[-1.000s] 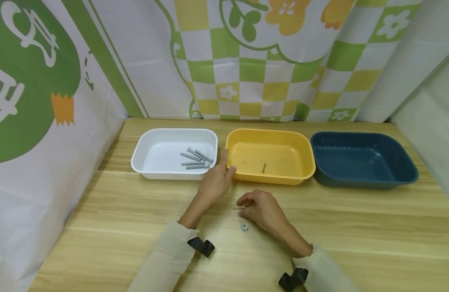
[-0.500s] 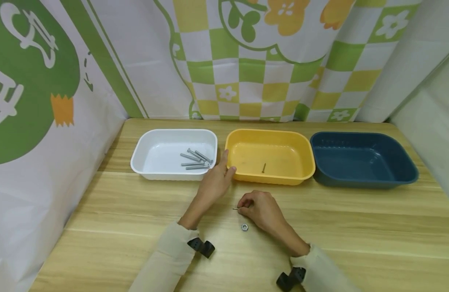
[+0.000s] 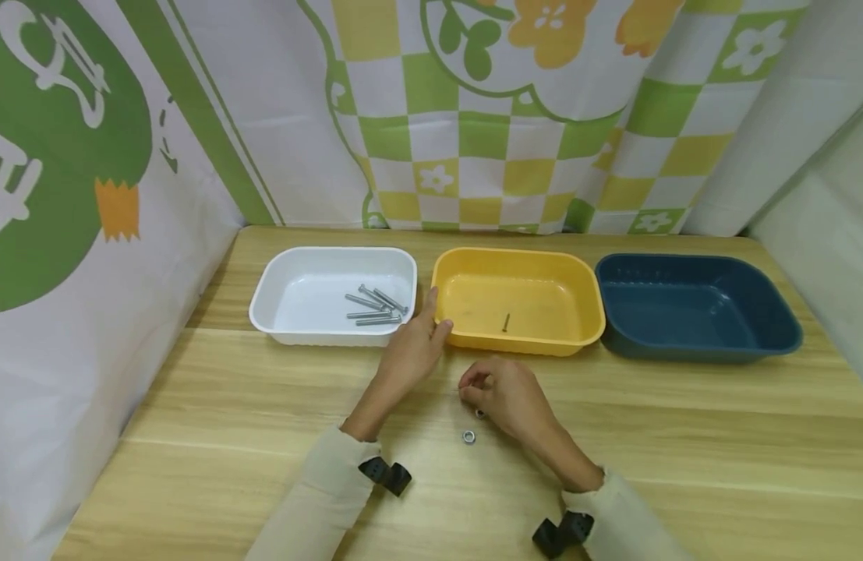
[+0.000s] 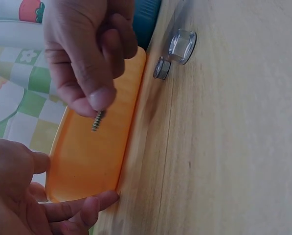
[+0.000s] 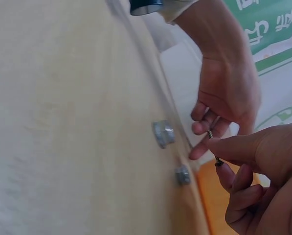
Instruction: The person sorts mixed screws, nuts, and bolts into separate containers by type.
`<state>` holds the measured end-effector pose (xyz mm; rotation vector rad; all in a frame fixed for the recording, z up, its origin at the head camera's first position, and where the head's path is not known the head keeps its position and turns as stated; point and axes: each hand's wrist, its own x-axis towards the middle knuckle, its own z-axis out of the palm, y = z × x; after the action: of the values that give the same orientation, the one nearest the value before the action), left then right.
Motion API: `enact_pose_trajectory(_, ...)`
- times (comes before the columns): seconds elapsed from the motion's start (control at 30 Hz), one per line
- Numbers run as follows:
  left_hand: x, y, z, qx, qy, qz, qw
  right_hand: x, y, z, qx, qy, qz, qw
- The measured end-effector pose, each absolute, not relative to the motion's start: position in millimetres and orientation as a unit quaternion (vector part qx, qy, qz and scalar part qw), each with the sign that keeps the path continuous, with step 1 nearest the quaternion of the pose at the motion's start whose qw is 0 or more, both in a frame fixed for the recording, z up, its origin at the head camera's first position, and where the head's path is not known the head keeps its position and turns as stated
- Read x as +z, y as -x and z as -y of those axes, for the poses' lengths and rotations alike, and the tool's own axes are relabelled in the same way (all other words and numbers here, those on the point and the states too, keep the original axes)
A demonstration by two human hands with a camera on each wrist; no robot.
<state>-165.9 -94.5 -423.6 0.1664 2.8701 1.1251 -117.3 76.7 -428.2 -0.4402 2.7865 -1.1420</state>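
In the head view, my left hand [image 3: 412, 354] rests against the left end of the yellow bin [image 3: 522, 343], its fingers extended along the rim. My right hand [image 3: 504, 397] is lifted slightly above the table in front of that bin. Thumb and fingertips pinch a small brass-toned screw [image 4: 98, 120], whose threaded tip sticks out in the left wrist view. The right wrist view shows its dark head too. Below the right hand a hex nut [image 3: 469, 437] lies on the wood, and a second nut [image 3: 479, 414] is partly covered by the hand. Another screw [image 3: 506, 322] lies inside the yellow bin.
Left of the yellow bin stands a white bin [image 3: 291, 336] with several long silver bolts [image 3: 377, 305] in its right half. A dark blue bin [image 3: 705, 354] stands at the right. A patterned cloth [image 3: 459, 140] hangs behind the table [image 3: 213, 436].
My right hand has raised the screw from just above the table and shifted slightly away from me, uncovering part of the second nut. My left hand has stayed at the yellow bin.
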Motion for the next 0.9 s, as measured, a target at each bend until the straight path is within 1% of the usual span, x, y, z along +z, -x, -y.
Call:
enact_pose_trajectory(0.33, -423, 166, 95, 0.379, -0.057, -0.923, 0.021, -411, 127, -84, -0.375, 0.143, -0.916, 0.018)
enact_pose_trajectory(0.57, -424, 167, 94, 0.367, -0.058, -0.928, 0.02, -400, 136, -96, -0.364, 0.169, -0.915, -0.048)
enact_pose_trajectory(0.8, -424, 167, 95, 0.366, -0.057, -0.929, 0.017, -389, 152, -108, -0.329, 0.17, -0.922, -0.117)
enact_pose_trajectory(0.9, -424, 166, 95, 0.367, -0.055, -0.929, 0.017, -389, 159, -112, -0.318, 0.169, -0.923, -0.136)
